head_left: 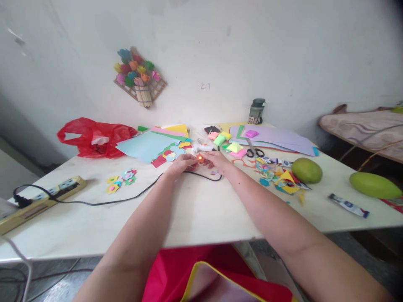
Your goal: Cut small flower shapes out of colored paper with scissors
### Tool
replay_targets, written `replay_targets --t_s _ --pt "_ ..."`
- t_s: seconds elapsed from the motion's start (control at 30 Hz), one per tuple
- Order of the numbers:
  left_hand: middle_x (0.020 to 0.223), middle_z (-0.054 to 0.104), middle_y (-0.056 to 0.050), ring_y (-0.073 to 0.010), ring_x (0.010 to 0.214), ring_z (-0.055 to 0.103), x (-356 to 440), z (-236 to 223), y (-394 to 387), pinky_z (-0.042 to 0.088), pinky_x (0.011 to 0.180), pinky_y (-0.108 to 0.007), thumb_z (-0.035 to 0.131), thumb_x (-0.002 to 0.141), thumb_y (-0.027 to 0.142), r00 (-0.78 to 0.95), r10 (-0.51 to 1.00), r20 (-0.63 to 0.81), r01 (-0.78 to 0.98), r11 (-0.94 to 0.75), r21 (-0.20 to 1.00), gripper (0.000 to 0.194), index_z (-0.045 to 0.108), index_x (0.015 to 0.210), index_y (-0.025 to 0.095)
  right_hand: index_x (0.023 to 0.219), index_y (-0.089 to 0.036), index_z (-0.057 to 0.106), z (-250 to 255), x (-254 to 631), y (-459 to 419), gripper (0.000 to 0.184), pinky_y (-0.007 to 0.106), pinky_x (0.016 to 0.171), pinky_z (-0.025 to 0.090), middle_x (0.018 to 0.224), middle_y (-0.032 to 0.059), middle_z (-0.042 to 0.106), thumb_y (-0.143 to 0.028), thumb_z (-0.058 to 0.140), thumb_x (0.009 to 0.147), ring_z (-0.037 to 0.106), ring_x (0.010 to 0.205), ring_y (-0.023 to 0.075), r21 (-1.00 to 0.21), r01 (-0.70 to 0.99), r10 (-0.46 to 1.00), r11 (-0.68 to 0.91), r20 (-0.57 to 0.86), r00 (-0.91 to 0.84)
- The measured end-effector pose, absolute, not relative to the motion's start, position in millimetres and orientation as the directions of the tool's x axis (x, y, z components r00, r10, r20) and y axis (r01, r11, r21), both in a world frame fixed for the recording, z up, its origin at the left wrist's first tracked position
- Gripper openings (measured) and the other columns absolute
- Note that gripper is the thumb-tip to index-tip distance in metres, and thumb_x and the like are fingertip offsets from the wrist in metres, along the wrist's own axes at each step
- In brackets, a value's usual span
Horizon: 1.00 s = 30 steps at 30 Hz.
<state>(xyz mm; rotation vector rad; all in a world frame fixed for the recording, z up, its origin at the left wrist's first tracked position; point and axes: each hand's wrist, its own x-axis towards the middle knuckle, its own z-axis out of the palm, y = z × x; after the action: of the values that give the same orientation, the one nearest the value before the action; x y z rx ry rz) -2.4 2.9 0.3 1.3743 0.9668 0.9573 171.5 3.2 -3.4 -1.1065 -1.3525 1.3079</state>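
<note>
The small orange flower [200, 158], maybe paper, has a yellow middle. The left hand [183, 164] and right hand [216, 161] pinch it in their fingers. Behind the flower is a smooth white glue gun [203, 148]. Left of it lie flat, wavy-edged paper flowers [128, 176]; right of it, round green fruit [306, 170].

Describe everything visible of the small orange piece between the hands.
The small orange piece looks like a cut-paper flower, though its material is uncertain. A round yellow centre stands out on its orange face, which is turned toward the camera. The left hand and right hand appear to hold it by its sides, just on the near side of a white tool. Fingers hide part of its outline.
</note>
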Motion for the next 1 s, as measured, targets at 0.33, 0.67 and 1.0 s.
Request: replay_targets --t_s 0.33,0.67,1.0 --pt "0.063 0.065 -0.005 -0.014 0.056 0.058 -2 1 4 0.046 0.06 -0.029 0.074 0.059 0.033 0.338 0.941 -0.001 0.051 -0.017 0.999 0.024 0.062 0.069 0.015 0.068 -0.016 0.065 -5 168 4 0.015 0.017 0.044 0.036 0.061 0.0009 0.065 -0.029 0.07 0.07 0.051 0.051 0.0076 -0.995 0.099 0.992 -0.002 -0.014 -0.122" --pt "0.061 0.064 -0.005 -0.0139 0.055 0.056 1 2 2 0.044 0.06 -0.029 0.071 0.06 0.032 0.335 0.942 -0.012 0.065 -0.011 0.998 0.021 0.06 0.067 0.016 0.066 -0.016 0.063 -8 167 6 0.015 0.017 0.044 0.035 0.06 0.0001 0.061 -0.029 0.069 0.071 0.05 0.054 0.0079 -0.997 0.067 0.994 0.028 0.02 -0.107" --pt "0.06 0.063 -0.002 -0.0116 0.055 0.055 2 3 1 0.042 0.061 -0.026 0.071 0.059 0.033 0.329 0.944 -0.03 0.091 0.0 0.996 0.025 0.058 0.069 0.014 0.068 -0.016 0.061 2 165 -4 0.02 0.019 0.044 0.033 0.059 -0.003 0.059 -0.033 0.072 0.069 0.043 0.046 0.0058 -0.995 0.079 0.995 -0.065 -0.07 -0.068"
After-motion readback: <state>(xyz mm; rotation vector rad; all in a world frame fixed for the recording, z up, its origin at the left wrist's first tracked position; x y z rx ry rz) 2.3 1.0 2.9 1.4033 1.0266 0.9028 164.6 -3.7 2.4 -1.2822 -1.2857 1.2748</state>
